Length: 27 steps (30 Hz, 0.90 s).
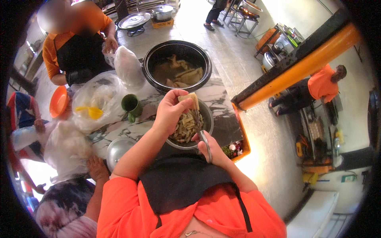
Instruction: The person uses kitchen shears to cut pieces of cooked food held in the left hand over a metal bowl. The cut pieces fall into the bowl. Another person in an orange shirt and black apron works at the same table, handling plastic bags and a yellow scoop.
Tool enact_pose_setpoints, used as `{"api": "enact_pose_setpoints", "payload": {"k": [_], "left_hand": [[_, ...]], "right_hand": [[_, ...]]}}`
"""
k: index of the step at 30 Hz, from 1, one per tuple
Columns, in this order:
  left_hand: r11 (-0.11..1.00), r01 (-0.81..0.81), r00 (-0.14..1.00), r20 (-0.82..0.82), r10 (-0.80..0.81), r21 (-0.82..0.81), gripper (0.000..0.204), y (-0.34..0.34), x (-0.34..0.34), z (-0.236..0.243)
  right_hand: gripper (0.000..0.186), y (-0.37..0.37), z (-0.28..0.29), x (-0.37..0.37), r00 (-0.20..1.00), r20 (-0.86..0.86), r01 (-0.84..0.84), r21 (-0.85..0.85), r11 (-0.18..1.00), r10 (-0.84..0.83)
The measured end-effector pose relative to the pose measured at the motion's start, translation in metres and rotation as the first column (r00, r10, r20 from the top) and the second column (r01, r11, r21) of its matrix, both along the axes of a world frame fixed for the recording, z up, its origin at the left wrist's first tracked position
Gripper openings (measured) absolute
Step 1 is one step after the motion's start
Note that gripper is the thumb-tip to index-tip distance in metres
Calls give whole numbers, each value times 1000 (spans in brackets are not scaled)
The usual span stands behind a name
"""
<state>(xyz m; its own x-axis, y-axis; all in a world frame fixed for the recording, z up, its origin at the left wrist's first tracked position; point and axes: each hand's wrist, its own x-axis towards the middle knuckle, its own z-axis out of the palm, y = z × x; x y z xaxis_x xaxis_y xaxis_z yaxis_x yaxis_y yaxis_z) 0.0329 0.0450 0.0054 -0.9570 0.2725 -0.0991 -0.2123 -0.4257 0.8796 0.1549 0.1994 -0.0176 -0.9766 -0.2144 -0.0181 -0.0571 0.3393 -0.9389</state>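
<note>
My left hand (169, 113) pinches a pale, flat piece of food (193, 99) above a metal bowl (210, 115); whether it is meat or skin I cannot tell. The fingers of my right hand (214, 150) are wrapped round the handles of a pair of scissors (205, 142). Their blades point up and away from me, close against the lower edge of the pale piece. Many cut pale strips (183, 130) lie in the bowl below. Just beyond it stands a large black pot (147, 75) with bigger pale pieces (190, 77) in cloudy liquid.
On the marbled table (149, 106) stand a green mug (132, 107), plastic bags (127, 67) and a round metal lid (119, 152). A yellow scoop (94, 112) and an orange plate (58, 101) are farther left. Co-workers stand at the left; an orange-black post (293, 67) rises at the right.
</note>
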Motion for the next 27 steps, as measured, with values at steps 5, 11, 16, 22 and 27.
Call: {"api": "enact_pose_setpoints", "payload": {"k": [5, 11, 16, 22, 27], "left_hand": [[996, 69, 998, -9, -69, -55, 24, -2, 1, 2], [993, 101, 994, -29, -103, -70, 22, -4, -1, 3], [971, 195, 979, -34, -202, -142, 21, -6, 4, 8], [958, 231, 970, -37, -241, -171, 24, -7, 6, 7], [967, 235, 972, 38, -233, -99, 27, -11, 5, 6]], "right_hand": [[46, 1, 0, 0, 995, 94, 34, -40, 999, -31], [51, 1, -7, 4, 982, 166, 92, -6, 996, -90], [51, 0, -2, 2, 994, 39, 100, 9, 995, -100], [43, 4, -9, 4, 983, 136, 120, 14, 993, -120], [33, -1, -9, 6, 971, 175, 163, 3, 987, -161]]}}
